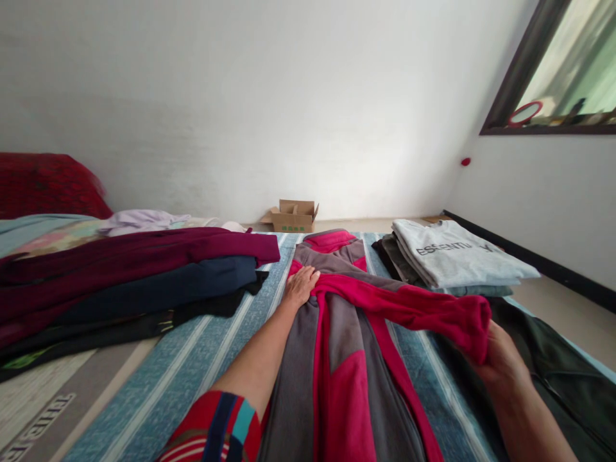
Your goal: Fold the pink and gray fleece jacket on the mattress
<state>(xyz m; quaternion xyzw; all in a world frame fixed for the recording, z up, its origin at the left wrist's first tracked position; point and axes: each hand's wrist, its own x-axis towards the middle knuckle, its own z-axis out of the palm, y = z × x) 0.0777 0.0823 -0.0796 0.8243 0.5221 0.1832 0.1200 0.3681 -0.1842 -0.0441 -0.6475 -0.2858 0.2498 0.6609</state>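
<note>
Pressing flat with fingers spread, the left hand point(301, 285) pins the fleece jacket point(337, 359) while the right hand point(500, 362) grips its pink sleeve point(414, 308).

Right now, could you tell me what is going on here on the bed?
A person is handling a pink and grey jacket spread on the striped bedcover. The left hand presses flat near its shoulder, while the right hand grips the pink sleeve drawn across it. Folded shirts sit to the right, unfolded dark clothes to the left.

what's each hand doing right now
Left hand: open, flat on the pink and grey fleece jacket.
Right hand: closed on the jacket's pink sleeve.
</note>
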